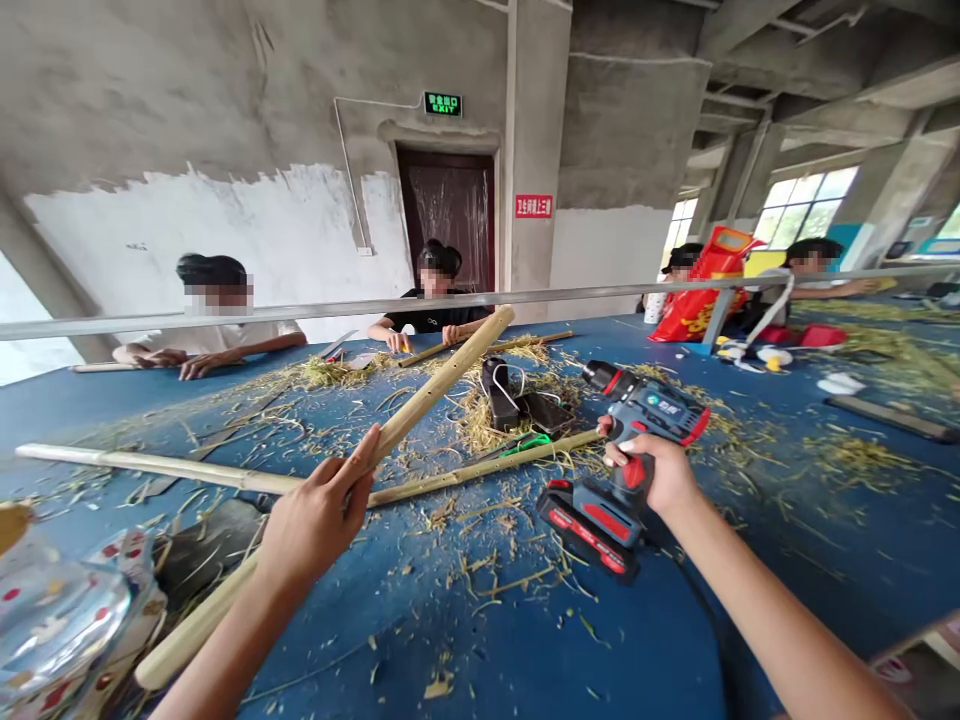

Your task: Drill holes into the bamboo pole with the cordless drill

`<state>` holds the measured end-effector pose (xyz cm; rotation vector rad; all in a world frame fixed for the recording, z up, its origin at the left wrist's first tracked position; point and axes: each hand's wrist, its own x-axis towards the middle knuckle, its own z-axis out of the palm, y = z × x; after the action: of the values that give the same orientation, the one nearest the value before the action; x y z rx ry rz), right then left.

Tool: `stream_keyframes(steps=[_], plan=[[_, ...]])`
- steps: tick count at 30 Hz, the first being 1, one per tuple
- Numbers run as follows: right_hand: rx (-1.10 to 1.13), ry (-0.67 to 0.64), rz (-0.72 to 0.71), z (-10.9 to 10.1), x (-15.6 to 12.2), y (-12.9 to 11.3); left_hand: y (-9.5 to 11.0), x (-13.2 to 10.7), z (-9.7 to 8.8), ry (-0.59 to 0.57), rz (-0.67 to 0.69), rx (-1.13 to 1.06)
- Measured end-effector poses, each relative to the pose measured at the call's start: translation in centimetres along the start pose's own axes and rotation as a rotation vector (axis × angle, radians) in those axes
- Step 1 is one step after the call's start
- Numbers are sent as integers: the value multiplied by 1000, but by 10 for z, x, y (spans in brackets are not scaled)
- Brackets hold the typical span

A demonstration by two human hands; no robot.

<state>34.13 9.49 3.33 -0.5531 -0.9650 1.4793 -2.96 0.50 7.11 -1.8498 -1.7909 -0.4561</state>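
My left hand (pixel 319 520) grips a long bamboo pole (pixel 442 385), which slants from the lower left up to the far side of the blue table (pixel 390 640). My right hand (pixel 645 470) is closed around the handle of a cordless drill (pixel 645 410), which has a red and black battery (pixel 589 525) at its base. Two more bamboo poles (pixel 480 470) (pixel 150 465) lie on the table beneath the held pole. A tool with green handles (pixel 525 445) lies just beyond the nearer pole, left of the drill.
Bamboo shavings cover the table. Black objects (pixel 502 395) sit among them. A foil and patterned bag (pixel 64 620) lies at the near left. Several co-workers (pixel 435 310) sit across the table, behind a metal rail (pixel 300 310). A red bag (pixel 697 290) stands at the far right.
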Motion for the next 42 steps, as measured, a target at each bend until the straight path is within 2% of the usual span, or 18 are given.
stream_keyframes(steps=[3,7,12,17,21,25,28,31,35,38,42], plan=[[101,49,9,-16,5,3,6,-3,0,82,78,-18],[126,95,30,-21,7,2,15,-6,0,177,185,26],[74,128,27,-21,9,3,18,-7,2,186,246,95],[55,96,4,-20,6,0,18,-6,7,83,240,14],[-19,70,-16,-17,1,-7,22,-7,20,-99,205,-160],[-179,-2,-12,-18,-4,-21,32,-12,37,-278,238,-241],[-366,-89,56,-16,-11,-38,42,-16,47,-314,298,-282],[-576,-131,123,-3,-20,-58,50,-19,53,-336,342,-341],[-750,-215,252,29,-27,-76,53,-21,62,-362,314,-431],[-785,-289,426,50,-25,-76,52,-22,67,-373,281,-467],[-860,-316,597,63,-21,-68,52,-22,67,-384,239,-500]])
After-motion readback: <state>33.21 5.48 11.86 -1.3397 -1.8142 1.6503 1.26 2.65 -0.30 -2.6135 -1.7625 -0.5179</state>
